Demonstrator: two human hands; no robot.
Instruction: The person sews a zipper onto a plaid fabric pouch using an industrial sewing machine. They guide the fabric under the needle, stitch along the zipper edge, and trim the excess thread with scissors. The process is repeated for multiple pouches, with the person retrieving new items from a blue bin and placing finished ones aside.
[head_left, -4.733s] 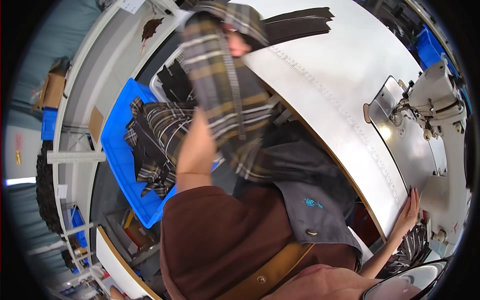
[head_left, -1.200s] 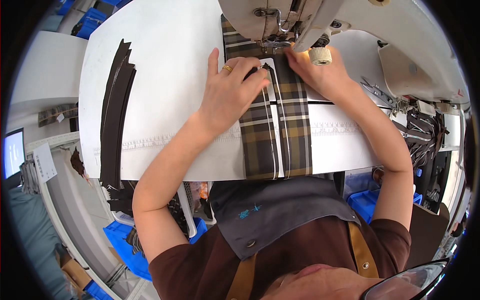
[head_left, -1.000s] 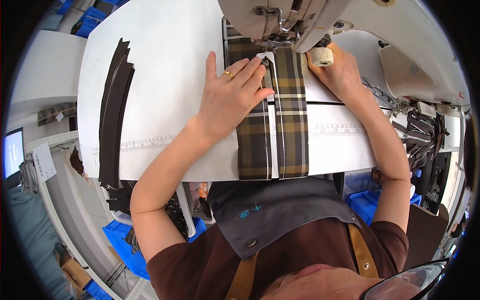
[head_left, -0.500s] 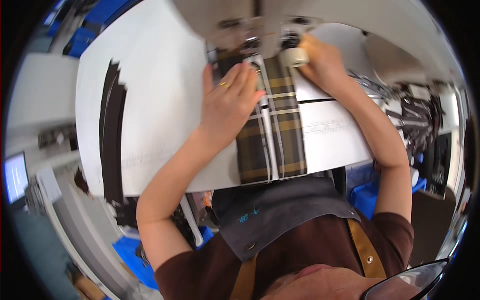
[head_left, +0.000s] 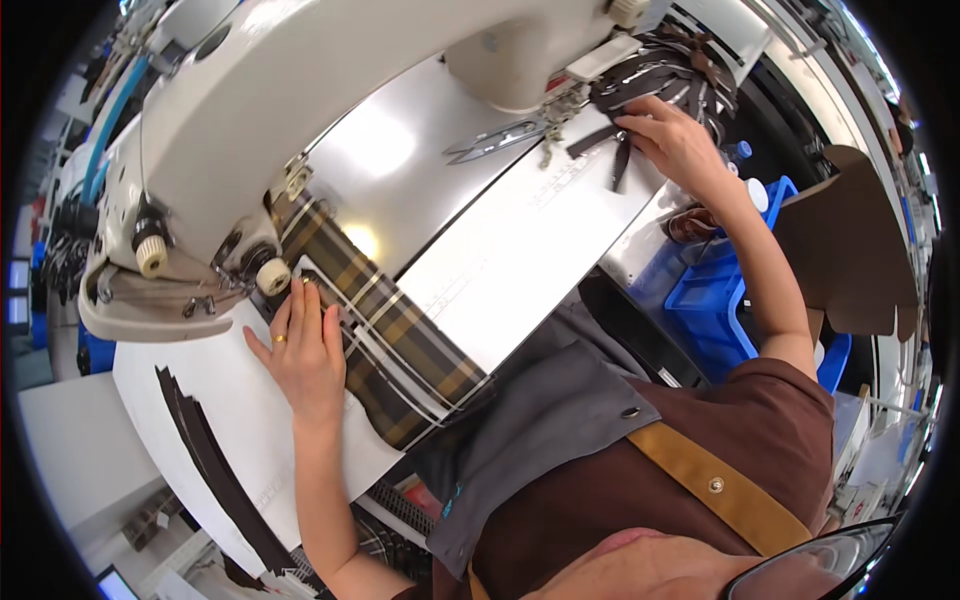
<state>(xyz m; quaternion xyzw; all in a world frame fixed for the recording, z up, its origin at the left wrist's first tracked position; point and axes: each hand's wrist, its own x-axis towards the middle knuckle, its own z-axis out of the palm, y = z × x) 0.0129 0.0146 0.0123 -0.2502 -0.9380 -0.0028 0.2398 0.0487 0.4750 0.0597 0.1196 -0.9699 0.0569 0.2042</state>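
Observation:
My left hand (head_left: 308,360) lies with fingers stretched out on a brown, black and white plaid cloth (head_left: 415,345), just beside the presser area of the sewing machine (head_left: 250,110). The fingertips reach close to the machine's head, and the stitching point itself is hidden. Far to the right, my right hand (head_left: 685,150) is at a pile of dark strips (head_left: 675,80). Its thumb and fingers are closed on a dark strip (head_left: 621,160) hanging at the pile's near edge.
Scissors (head_left: 495,138) lie on the metal plate behind the white worktop (head_left: 500,270). More long dark strips (head_left: 225,480) rest on the left side of the table. Blue bins (head_left: 710,300) and a brown board (head_left: 850,250) stand at the right.
My right hand has left the machine's side and reached right to the strip pile. My left hand stays on the plaid cloth. The view has turned toward the right.

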